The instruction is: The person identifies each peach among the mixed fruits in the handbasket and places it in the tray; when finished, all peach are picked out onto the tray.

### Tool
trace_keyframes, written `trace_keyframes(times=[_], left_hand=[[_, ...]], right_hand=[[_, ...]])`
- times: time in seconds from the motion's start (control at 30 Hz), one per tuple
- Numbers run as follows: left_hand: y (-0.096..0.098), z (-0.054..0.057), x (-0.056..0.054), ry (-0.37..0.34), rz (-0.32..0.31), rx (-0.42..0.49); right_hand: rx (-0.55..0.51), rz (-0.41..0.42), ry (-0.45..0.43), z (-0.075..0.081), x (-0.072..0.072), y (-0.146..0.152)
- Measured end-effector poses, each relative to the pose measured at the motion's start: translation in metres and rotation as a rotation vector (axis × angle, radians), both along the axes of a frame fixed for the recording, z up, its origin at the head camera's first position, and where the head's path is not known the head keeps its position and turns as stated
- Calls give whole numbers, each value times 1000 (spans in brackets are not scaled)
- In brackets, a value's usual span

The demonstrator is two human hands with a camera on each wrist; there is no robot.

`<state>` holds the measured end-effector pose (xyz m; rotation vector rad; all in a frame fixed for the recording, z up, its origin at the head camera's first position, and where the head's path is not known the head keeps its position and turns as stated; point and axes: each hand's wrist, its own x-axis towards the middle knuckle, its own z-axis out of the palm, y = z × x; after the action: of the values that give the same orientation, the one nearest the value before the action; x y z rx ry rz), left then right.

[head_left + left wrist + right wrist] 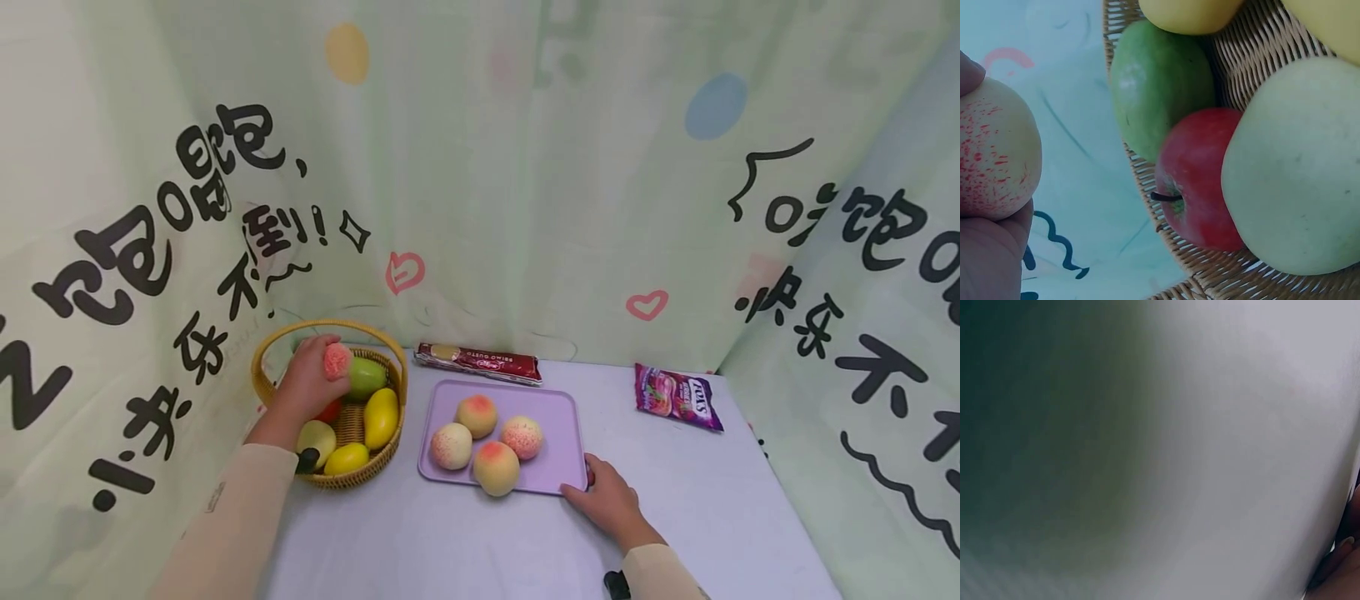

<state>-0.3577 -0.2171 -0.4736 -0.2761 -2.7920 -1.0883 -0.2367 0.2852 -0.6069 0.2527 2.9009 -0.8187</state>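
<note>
My left hand [303, 383] holds a red-speckled peach [337, 362] over the back of the wicker basket [400, 408]. In the left wrist view that peach [1002, 153] sits between thumb and fingers, outside the basket's rim. Inside the basket lie a red apple [1200, 181], a green mango-like fruit [367, 379], yellow fruits [381, 418] and a pale round fruit [317, 442]. My right hand [607, 500] grips the front right corner of a purple tray [551, 417], thumb at its front edge. Several peaches [497, 468] rest on the tray. The right wrist view is mostly blurred.
A long dark-red snack packet [480, 363] lies behind the tray. At the back right is a purple candy bag [678, 397]. The basket's handle [330, 323] arches above the left hand. A printed curtain [480, 167] stands behind the white table [420, 542].
</note>
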Motion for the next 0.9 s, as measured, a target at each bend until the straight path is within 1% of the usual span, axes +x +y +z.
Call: trace_keyframes(times=[0.13,0.23,0.37,0.53,0.73,0.9], left_hand=[[3,0,8,53,-7,13],[7,1,15,79,-5,26],[13,6,24,91,-2,61],[21,9,33,98,-1,99],[33,12,42,84,8,128],[44,15,49,95,-21,158]], right_hand=[[2,0,-7,0,0,0],[0,-1,-8,1,0,0],[-4,-1,-3,1,0,-1],[-2,-1,-8,0,1,0],[-7,-5,-21,1,0,0],[-13,-4,-24,0,0,0]])
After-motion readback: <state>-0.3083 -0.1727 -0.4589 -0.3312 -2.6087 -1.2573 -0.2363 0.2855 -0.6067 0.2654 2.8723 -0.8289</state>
